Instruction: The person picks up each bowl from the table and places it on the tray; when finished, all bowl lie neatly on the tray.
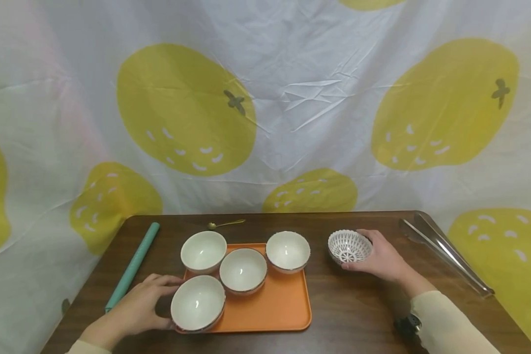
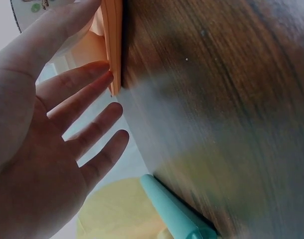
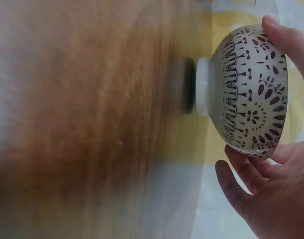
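Note:
My right hand [image 1: 382, 258] grips a small bowl [image 1: 348, 247] with a dark lattice pattern inside, at the right of the table. In the right wrist view, thumb and fingers hold the patterned bowl [image 3: 253, 92] near its rim, upright, its white foot just at or above the tabletop; I cannot tell which. My left hand [image 1: 137, 305] is beside the near-left cream bowl [image 1: 197, 303] on the orange tray [image 1: 287, 305]. Its fingers spread out in the left wrist view, with fingertips at the tray's edge [image 2: 114, 45]; contact with that bowl is unclear.
More cream bowls stand on the tray: one at back left [image 1: 203, 251], one in the middle [image 1: 243, 270], one at back right [image 1: 287, 251]. A teal roll [image 1: 132, 268] lies left, a small gold spoon [image 1: 225, 224] behind, metal tongs [image 1: 447, 255] at the right edge.

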The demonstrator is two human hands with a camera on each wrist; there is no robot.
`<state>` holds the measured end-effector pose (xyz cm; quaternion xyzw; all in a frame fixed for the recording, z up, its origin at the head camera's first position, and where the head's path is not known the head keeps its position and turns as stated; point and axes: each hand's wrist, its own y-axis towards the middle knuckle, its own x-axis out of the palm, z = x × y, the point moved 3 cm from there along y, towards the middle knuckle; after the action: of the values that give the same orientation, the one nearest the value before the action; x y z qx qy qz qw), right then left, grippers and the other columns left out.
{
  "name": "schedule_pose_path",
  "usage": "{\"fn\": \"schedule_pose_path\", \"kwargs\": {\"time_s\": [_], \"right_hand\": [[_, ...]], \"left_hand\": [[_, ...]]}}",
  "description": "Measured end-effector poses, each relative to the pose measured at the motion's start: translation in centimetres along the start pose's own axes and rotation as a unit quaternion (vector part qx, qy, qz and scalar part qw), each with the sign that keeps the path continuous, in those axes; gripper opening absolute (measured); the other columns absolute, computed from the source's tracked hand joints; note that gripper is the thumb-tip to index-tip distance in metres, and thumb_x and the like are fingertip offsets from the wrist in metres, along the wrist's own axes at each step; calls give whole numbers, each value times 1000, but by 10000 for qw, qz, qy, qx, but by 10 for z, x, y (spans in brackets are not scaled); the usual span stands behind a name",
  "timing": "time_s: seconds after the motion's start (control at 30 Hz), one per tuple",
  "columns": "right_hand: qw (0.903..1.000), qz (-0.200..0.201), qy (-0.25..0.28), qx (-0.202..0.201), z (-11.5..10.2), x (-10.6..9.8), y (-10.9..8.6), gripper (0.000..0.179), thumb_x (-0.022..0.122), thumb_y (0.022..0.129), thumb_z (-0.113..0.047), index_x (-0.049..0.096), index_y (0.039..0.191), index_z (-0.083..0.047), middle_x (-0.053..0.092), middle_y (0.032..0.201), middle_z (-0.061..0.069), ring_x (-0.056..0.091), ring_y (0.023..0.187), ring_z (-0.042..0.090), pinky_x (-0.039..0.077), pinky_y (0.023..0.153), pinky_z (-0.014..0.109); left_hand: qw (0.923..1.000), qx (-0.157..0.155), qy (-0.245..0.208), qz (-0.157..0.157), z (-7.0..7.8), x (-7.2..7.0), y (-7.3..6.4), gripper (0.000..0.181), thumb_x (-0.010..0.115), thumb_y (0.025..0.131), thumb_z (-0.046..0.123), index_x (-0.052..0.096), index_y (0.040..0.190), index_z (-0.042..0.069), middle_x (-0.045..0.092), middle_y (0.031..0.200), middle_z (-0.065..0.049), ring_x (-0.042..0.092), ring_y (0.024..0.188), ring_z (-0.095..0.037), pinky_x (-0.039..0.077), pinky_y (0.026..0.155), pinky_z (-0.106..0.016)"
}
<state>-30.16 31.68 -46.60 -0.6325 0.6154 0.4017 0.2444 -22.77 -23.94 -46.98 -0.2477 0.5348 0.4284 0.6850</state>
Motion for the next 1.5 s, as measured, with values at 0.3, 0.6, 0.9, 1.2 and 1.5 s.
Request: {"fn": "schedule_pose_path", "kwargs": {"time_s": [0.3, 0.6, 0.9, 1.2, 1.5], "right_hand": [[9976, 112, 232, -645, -34, 2, -36, 111, 98, 57, -54, 51, 141, 1, 59, 134, 17, 61, 118, 34, 49, 99, 56], [9959, 84, 301, -846, -84, 20, -62, 114, 99, 50, -57, 55, 139, -1, 61, 132, 9, 63, 115, 26, 53, 97, 52], [9938, -43, 442, -1017, -120, 41, -76, 111, 102, 46, -51, 57, 139, -9, 60, 133, -2, 64, 112, 16, 56, 94, 44], [9922, 38, 298, -1208, -138, 66, -81, 112, 99, 45, -61, 58, 139, -17, 59, 133, -7, 63, 113, 12, 57, 93, 41], [9922, -93, 237, -1221, -146, 82, -80, 111, 97, 45, -65, 59, 138, -16, 60, 132, -4, 63, 113, 13, 56, 95, 44]], "left_hand": [[10000, -48, -12, -22, 1, -3, 0, 73, 95, 60, 49, 76, 123, 16, 67, 132, -2, 58, 117, -29, 50, 89, -57], [10000, -59, -23, -23, 0, -4, 1, 72, 94, 60, 49, 76, 122, 16, 67, 133, -2, 58, 118, -29, 50, 90, -57], [10000, -67, 18, -17, -2, -2, 2, 73, 94, 60, 48, 76, 123, 17, 66, 133, -2, 58, 118, -29, 51, 89, -57], [9999, -110, -65, -64, -1, -1, 1, 72, 95, 59, 47, 77, 122, 16, 66, 133, -3, 57, 118, -30, 50, 90, -59], [9999, -142, -45, -84, -1, 2, 0, 72, 95, 60, 48, 77, 122, 16, 66, 133, -3, 57, 118, -29, 50, 90, -57]]}}
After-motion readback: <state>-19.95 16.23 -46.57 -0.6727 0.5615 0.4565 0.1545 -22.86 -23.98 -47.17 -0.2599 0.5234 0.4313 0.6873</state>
